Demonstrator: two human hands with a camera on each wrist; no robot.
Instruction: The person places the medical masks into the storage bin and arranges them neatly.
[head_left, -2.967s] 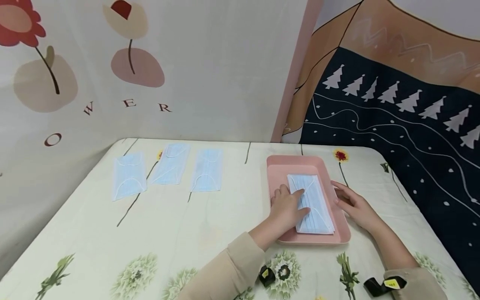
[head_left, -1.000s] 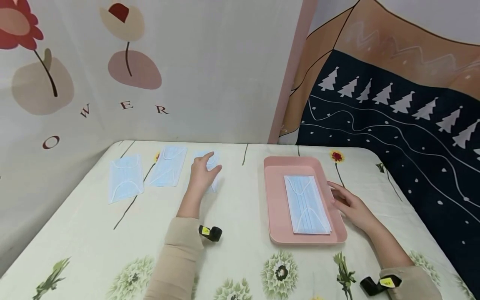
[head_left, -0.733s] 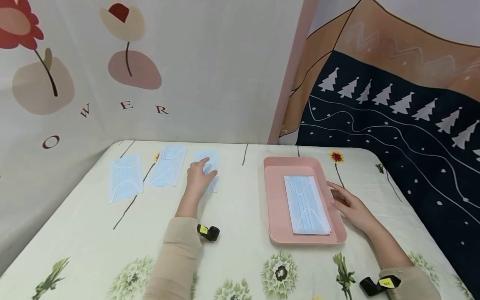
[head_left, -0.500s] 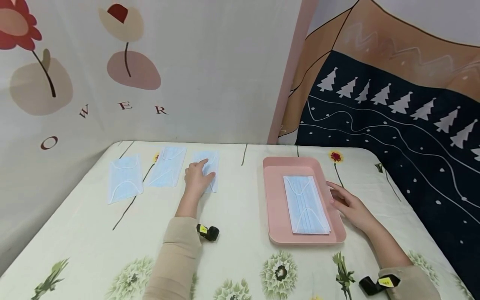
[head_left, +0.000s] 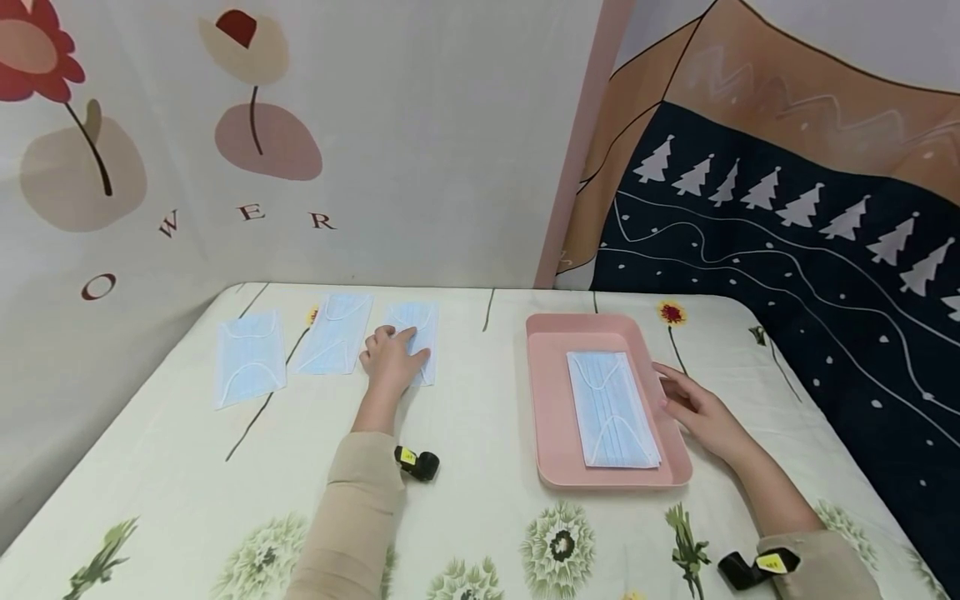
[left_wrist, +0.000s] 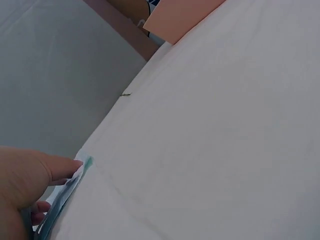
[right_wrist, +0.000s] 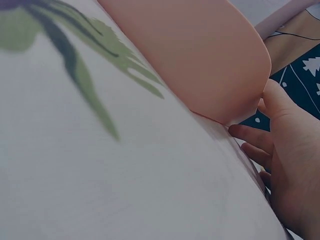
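Observation:
My left hand (head_left: 393, 359) lies on the rightmost of three light blue face masks (head_left: 422, 320) laid out at the far left of the table. In the left wrist view the thumb (left_wrist: 47, 169) sits on top of the mask's edge (left_wrist: 64, 196) with a fingertip under it, pinching it. My right hand (head_left: 697, 412) rests with relaxed fingers against the right rim of the pink tray (head_left: 551, 400); its thumb touches the tray wall (right_wrist: 200, 55) in the right wrist view. A stack of blue masks (head_left: 611, 408) lies in the tray.
Two more masks (head_left: 250, 357) (head_left: 335, 332) lie flat to the left of the held one. A floral cloth (head_left: 480, 517) covers the table. Patterned wall hangings stand close behind and to the right. Bare cloth lies between the masks and the tray.
My left hand left the tray's stack, crossed to the rightmost loose mask, settled on it and curled its fingers at the edge. The right hand stayed at the tray's rim.

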